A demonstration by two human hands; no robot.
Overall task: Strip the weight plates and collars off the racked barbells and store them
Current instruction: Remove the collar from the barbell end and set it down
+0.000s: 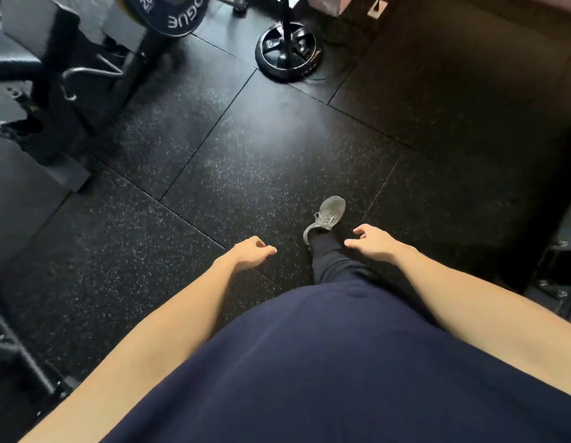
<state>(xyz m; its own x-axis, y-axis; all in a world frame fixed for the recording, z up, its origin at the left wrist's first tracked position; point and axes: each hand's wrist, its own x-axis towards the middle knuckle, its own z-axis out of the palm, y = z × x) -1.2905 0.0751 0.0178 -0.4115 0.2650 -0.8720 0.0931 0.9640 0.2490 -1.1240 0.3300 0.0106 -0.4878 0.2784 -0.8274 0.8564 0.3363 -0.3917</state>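
A dark blue weight plate (169, 14) with white lettering and a yellow edge hangs at the top left, partly cut off by the frame edge. My left hand (252, 254) hangs low over the black rubber floor with fingers loosely curled, holding nothing. My right hand (373, 243) hangs beside it, fingers relaxed and also holding nothing. Both hands are far from the plate. No barbell sleeve or collar shows plainly.
Black rack frame and bench parts (37, 91) crowd the left side. A round black stand base (289, 51) with a vertical post sits at top centre. My grey shoe (327, 217) is stepping forward on the speckled floor tiles (229, 148). Dark equipment (559, 266) lies at the right edge.
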